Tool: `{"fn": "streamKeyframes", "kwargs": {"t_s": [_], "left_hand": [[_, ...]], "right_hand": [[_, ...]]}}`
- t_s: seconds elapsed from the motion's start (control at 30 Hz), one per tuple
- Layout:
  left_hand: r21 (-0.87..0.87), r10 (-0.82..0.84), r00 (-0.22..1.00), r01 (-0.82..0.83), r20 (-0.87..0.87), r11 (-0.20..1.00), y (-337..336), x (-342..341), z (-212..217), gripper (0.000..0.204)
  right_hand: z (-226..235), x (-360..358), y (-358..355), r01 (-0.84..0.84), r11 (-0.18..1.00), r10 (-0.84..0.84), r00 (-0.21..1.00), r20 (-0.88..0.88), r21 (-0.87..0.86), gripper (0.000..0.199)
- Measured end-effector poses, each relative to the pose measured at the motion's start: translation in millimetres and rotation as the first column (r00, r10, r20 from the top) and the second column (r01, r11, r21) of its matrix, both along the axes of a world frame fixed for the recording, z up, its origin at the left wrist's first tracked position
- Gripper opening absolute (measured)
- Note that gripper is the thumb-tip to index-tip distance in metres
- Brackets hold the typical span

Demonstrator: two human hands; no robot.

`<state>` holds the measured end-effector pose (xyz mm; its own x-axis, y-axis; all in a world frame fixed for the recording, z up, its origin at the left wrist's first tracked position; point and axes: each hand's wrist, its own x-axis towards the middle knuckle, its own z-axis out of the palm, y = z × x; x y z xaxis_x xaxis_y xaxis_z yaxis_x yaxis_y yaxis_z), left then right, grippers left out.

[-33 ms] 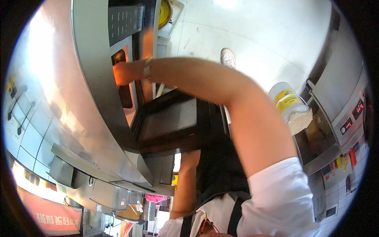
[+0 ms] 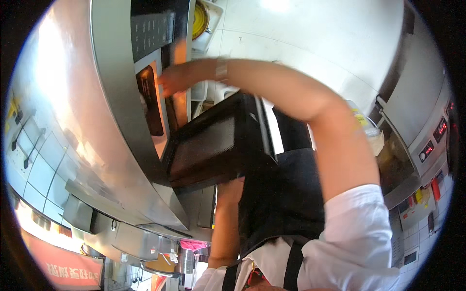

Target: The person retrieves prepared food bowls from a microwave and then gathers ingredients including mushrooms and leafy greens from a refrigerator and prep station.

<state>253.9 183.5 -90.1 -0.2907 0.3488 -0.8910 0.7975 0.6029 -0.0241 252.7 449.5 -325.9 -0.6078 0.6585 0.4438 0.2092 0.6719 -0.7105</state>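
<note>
Nearest, below the black apron [image 2: 276,203], the left hand [image 2: 231,190] is by the edge of the open oven door [image 2: 218,145] closest to the body. Its fingers are partly hidden and blurred, so I cannot tell whether they grip that edge or only rest against it, nor how far they are bent.

The door is a dark slab with a mesh window. It stands swung out from the oven [image 2: 159,140], between the apron and the oven's front, so opening it looks to be done; shutting it is not.

Further on, the right arm arches over the door, and the right hand [image 2: 175,80] is at the far-side edge of the oven's mouth, just outside it. The hand is blurred; its fingers look loosely curled, and no object can be made out in it. Whether it touches the rim I cannot tell.

Behind it the oven cavity [image 2: 149,104] glows orange. What lies inside is too dim to name, so whether loading or unloading is finished cannot be judged.

Beyond the hand is the dark control panel [image 2: 151,36]. Farthest, by the floor's left edge, a yellow round container [image 2: 199,20] sits in a white tray [image 2: 222,10].
</note>
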Motion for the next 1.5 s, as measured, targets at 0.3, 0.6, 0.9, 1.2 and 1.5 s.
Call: {"fn": "streamKeyframes", "kwargs": {"t_s": [0.3, 0.6, 0.9, 1.2, 1.5], "left_hand": [[0.775, -0.197, 0.92, -0.155, 0.339, 0.612, 114, 19, -22, 0.057], [0.815, -0.254, 0.956, 0.03, 0.145, 0.579, 119, -6, -20, 0.069], [0.751, -0.204, 0.95, -0.046, 0.238, 0.659, 94, -16, -22, 0.059], [0.695, -0.182, 0.947, -0.057, 0.266, 0.717, 84, -16, -23, 0.056], [0.592, -0.063, 0.938, -0.163, 0.341, 0.789, 73, -15, -21, 0.066]], "right_hand": [[6, 189, -74, 0.433, 0.375, -0.778, 0.628, -0.024, -0.82, 0.029], [39, 118, -29, 0.531, 0.478, -0.878, 0.313, -0.362, -0.7, 0.038], [59, 121, -14, 0.532, 0.479, -0.878, 0.287, -0.384, -0.698, 0.038], [63, 106, -12, 0.556, 0.469, -0.883, 0.275, -0.38, -0.686, 0.036], [76, 107, -13, 0.586, 0.442, -0.896, 0.328, -0.3, -0.679, 0.037]]}}
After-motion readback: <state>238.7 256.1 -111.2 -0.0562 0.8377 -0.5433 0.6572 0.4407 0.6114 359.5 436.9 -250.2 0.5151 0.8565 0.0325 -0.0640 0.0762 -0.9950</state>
